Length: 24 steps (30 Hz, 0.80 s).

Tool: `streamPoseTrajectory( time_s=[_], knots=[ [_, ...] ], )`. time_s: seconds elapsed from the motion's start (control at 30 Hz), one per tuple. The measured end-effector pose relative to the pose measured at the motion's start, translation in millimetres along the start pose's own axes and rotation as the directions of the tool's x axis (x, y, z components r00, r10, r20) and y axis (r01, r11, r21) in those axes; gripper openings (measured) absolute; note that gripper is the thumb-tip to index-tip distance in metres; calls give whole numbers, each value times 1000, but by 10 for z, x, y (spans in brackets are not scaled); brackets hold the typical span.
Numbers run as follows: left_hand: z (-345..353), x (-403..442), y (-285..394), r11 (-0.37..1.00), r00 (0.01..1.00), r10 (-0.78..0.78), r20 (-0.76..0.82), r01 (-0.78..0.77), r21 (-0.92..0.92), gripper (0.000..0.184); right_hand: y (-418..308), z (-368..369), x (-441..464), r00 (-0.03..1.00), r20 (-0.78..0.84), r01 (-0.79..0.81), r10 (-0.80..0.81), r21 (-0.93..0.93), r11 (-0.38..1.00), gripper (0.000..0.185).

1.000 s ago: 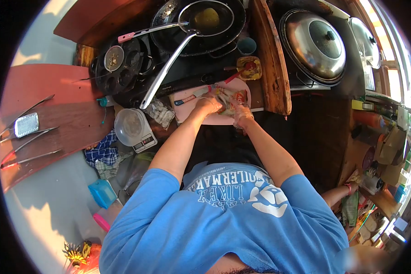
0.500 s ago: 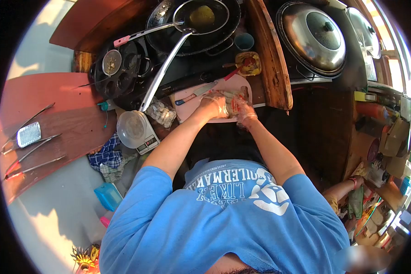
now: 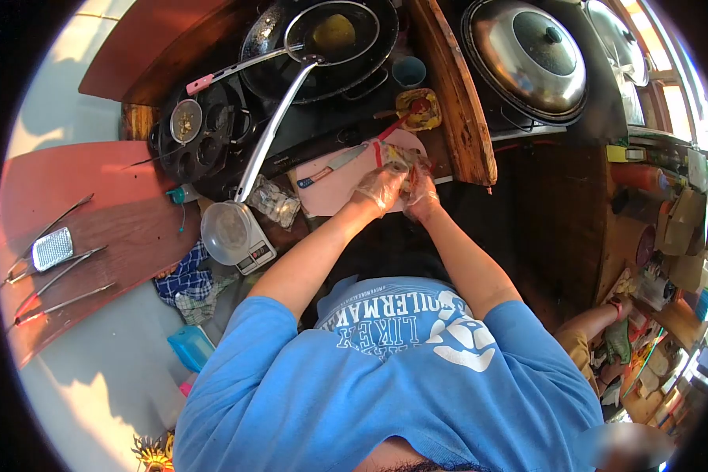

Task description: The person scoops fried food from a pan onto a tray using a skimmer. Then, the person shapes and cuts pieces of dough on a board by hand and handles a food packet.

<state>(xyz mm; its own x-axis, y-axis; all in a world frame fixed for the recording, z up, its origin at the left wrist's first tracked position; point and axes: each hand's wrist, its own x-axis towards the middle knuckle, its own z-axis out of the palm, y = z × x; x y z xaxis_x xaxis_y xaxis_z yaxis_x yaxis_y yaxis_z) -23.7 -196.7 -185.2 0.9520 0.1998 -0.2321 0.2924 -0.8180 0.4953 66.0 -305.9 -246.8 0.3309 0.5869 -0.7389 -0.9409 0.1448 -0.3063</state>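
Note:
Both my hands wear clear plastic gloves and meet over the pink cutting board (image 3: 322,198). My left hand (image 3: 382,189) and my right hand (image 3: 419,187) are closed round a clear plastic bag (image 3: 392,153) with red and yellow print; its contents are too small to tell. On the board, left of the bag, lies a knife (image 3: 334,164) with a blue and red handle. Beyond the board's top right edge sits a yellow tub (image 3: 418,110) with red sauce and a red-handled utensil in it.
A black wok (image 3: 322,79) with a long-handled strainer stands ahead. Left are a moulded pan (image 3: 204,141), a scale (image 3: 252,250) with a plastic bowl, and a red board with tongs and a grater (image 3: 53,249). A wooden divider (image 3: 460,102) and lidded pan (image 3: 527,59) stand right. Another person's arm (image 3: 594,324) shows lower right.
My hands have drawn together around the bag, and its printed part now shows above them. The whole view has shifted slightly, with the stove things further left.

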Motion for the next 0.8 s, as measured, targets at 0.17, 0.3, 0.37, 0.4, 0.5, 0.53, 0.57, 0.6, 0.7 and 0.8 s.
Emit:
streamPoseTrajectory(
  time_s=[0.17, 0.3, 0.37, 0.4, 0.5, 0.53, 0.57, 0.6, 0.7, 0.8],
  knots=[
    [122, -105, -55, 1000, 993, 9, -115, -10, -11, 35, -31, -40, 121, 997, 68, -25, 24, 20, 999, 37],
    [231, -37, -102, 983, 974, -170, -150, 157, -94, 37, 12, 61, -64, 998, 24, -49, 50, -33, 998, 38],
    [-8, -3, -50, 989, 992, -119, -50, 114, -90, 32, 37, 83, -64, 998, 46, -28, 31, -75, 997, 38],
    [-120, -6, -17, 993, 996, -64, 54, 69, -92, 28, 58, 87, -54, 1000, 25, 2, -2, 12, 1000, 37],
    [-141, -44, -2, 998, 999, -49, 8, 49, -27, 23, 72, -99, 154, 999, 28, 20, -23, 105, 994, 37],
    [-131, -76, -19, 998, 999, -48, 8, 48, -27, 23, 34, -74, 157, 998, 56, 13, -19, 117, 993, 37],
    [-125, -140, -45, 991, 994, -53, -94, 40, -130, 26, 20, -60, 138, 998, 53, 14, -21, 118, 993, 37],
    [-121, -189, -72, 973, 979, -67, -193, 21, -231, 30, -3, -52, 115, 998, 48, 30, -37, 122, 992, 37],
    [66, -258, -258, 960, 884, -9, -467, -124, -253, 29, -60, -59, 106, 997, 44, 52, -57, 98, 994, 41],
    [-115, -367, -165, 967, 879, -167, -446, 57, -249, 28, -126, -70, 157, 997, 7, -71, 72, -7, 997, 41]
  ],
)
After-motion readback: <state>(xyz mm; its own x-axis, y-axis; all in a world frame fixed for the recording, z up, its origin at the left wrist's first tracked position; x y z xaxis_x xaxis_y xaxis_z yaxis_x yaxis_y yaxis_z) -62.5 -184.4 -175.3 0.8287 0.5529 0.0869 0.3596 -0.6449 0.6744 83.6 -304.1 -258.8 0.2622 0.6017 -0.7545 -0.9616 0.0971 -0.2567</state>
